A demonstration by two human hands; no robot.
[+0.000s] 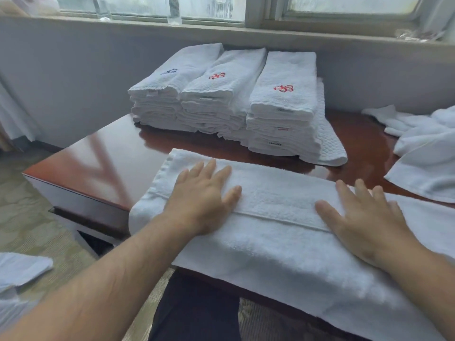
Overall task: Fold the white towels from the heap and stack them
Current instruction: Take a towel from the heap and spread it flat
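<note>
A glossy red-brown table (110, 163) stands below a window sill. Three stacks of folded towels (221, 99) sit at upper centre, and the unfolded heap (423, 148) lies at the right edge of the frame. The towel being folded (270, 242) runs lengthwise across the lower centre. Its near side overhangs the table edge and its left end droops over the corner. On so slick a top, that overhang could drag the towel off. A one-sided push could also skew the fold so the edges no longer match. The left hand (204, 195) lies flat on the towel's left part, fingers straight and slightly spread. The right hand (364, 217) presses flat on its right part, fingers fanned. Neither grips anything.
</note>
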